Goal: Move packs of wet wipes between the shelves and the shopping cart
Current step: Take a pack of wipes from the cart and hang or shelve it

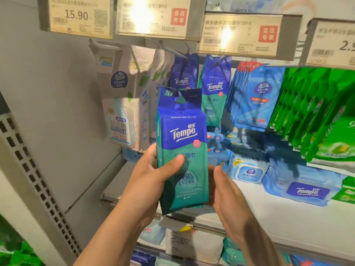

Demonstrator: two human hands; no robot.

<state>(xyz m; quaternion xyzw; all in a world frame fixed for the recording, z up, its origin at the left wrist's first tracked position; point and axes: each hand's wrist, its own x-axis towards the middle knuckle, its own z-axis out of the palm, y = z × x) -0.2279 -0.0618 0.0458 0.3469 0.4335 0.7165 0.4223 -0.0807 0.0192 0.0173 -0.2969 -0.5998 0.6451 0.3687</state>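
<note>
Grey shelving upright (44, 116) fills the left side, perforated strip along its lower edge. White shelf (288, 217) runs across right of centre, bare surface along its front edge below the hands, lower shelf with more packs under it. Price tags (153, 16) hang in a row along the top, one reads 15.90.

Green packs (317, 116) hang far right, tilted, near the frame edge. Light blue Vinda packs (257, 96) hang just left of them. White Vinda packs (123, 104) hang on the left peg beside the upright. Two hanging Tempo packs (215, 89) on pegs at centre, directly behind the held one. Flat Tempo pack with lid (305, 191) lies on the shelf at right; a lidded Vinda pack (249, 172) lies beside it.

Held Tempo wipes pack (182, 150) is upright, in front of the shelf, clear of the pegs, its top edge just below the hanging packs, bottom edge over the shelf's front lip.

Left hand (153, 181) grips the pack's lower left edge, thumb across the front, fingers behind. Right hand (228, 196) sits at the pack's lower right edge, fingers mostly straight; fingertips hidden behind the pack, contact can't be confirmed. Open gap between hands and shelf goods at right.
</note>
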